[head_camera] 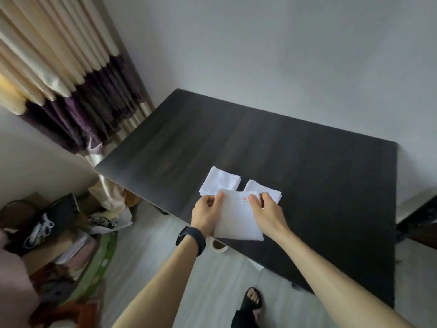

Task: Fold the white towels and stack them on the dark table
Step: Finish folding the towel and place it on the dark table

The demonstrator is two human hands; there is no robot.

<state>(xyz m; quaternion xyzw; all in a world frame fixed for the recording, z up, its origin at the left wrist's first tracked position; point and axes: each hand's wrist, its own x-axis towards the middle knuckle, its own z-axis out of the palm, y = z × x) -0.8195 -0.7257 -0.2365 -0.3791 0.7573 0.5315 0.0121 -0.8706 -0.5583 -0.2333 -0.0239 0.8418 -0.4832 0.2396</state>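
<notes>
The fingers [253, 199] of the left hand [205, 213] and right hand [266, 210] were clamped on the far corners of the white towel [236, 222] at the near edge of the counter [307, 181], just beside two folded towels [220, 182], where an uneven pull could skew the fold or drag it off.

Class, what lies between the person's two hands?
In the head view, the held white towel spans between the left hand and the right hand, its small label beside the right hand.

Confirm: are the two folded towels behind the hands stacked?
No, the left folded towel and the right folded towel lie side by side on the dark table, a strip of tabletop between them.
</notes>
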